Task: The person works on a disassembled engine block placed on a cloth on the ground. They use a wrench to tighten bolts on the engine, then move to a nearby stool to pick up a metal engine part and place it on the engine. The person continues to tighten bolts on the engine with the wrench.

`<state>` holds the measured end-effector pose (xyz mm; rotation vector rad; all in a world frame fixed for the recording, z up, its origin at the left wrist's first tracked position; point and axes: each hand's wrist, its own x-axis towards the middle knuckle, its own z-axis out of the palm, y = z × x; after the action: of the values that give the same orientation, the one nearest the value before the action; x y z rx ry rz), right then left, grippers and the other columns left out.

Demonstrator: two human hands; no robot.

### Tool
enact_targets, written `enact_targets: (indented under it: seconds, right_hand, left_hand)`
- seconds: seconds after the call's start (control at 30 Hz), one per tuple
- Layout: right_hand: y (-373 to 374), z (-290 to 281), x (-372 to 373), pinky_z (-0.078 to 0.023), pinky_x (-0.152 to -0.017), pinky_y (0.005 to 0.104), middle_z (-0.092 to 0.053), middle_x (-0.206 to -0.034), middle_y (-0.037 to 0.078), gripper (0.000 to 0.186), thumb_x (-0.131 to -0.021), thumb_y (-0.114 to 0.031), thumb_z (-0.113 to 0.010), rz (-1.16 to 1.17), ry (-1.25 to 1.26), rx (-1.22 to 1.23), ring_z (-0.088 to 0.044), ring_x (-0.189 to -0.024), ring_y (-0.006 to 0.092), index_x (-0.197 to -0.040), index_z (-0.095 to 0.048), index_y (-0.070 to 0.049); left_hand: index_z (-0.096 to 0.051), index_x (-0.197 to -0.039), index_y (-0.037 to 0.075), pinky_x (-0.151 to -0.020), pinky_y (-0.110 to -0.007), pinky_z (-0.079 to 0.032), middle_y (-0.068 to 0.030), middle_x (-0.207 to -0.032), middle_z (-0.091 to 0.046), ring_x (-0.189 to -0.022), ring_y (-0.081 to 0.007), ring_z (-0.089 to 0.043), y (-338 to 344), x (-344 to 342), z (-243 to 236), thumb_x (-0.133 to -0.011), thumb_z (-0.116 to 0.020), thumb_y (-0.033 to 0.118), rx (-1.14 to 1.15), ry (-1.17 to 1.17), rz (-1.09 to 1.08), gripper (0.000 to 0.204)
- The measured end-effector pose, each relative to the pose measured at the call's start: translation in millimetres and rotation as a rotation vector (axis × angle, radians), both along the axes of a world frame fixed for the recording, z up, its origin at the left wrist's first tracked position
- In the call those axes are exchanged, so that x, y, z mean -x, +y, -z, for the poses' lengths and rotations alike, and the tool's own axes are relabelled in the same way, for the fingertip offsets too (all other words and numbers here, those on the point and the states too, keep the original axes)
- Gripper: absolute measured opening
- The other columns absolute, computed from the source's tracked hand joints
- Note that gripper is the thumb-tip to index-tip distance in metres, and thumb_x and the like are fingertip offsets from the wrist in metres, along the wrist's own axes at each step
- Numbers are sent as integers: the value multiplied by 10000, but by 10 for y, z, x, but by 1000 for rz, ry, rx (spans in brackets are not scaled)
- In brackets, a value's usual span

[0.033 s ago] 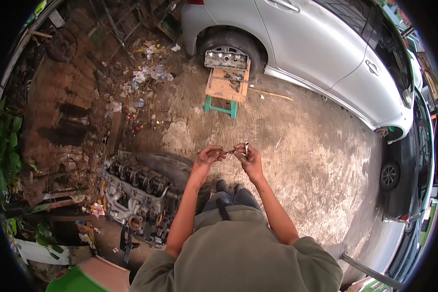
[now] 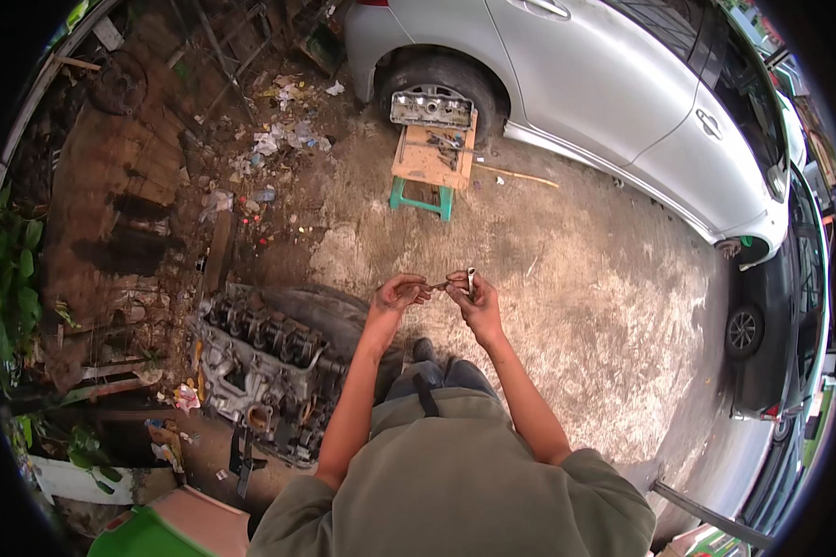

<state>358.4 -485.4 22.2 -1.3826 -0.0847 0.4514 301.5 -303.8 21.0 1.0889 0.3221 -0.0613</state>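
Both hands meet in front of my body above the concrete floor. Between the fingertips of my left hand (image 2: 400, 290) is one end of a small, dark, thin piece (image 2: 439, 286), perhaps a bolt; it is too small to be sure. The fingertips of my right hand (image 2: 476, 304) pinch its other end. A shiny metal wrench (image 2: 471, 277) also sits in the right hand, its head sticking up past the fingers and the rest hidden by the palm. Both hands are darkened with grime.
An engine (image 2: 265, 371) rests at my left beside a tyre (image 2: 330, 311). Ahead, a green stool (image 2: 421, 200) under a wooden board (image 2: 418, 167) bears tools and a metal engine cover (image 2: 432, 110). A silver car (image 2: 604, 93) stands behind it; litter (image 2: 283, 139) lies far left.
My left shoe shows slightly farther forward, and the view has shifted a little. Both hands keep the same grip and place.
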Motion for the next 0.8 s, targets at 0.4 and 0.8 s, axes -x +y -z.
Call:
enact_targets:
  seconds: [0.4,0.8]
  right_hand:
    - [-136,159,1637,-520,-822,261,-649,-970,97,179,-878,39,-636,-141,46,-45,-658,-956,162,-1041,-561,33]
    - [-138,148,3327,-400,-643,246,-685,-937,101,185,-878,-4,-651,-134,268,29,-554,-734,102,-1044,-570,12]
  left_hand:
    - [-629,-999,18,-818,-286,-489,-60,-962,-665,-889,-150,-625,-247,1741,67,-815,-728,48,-295,89,-168,211]
    - [-636,-996,42,-755,-295,-491,-61,-930,-681,-859,-148,-631,-223,3634,26,-906,-647,153,-330,258,-219,143]
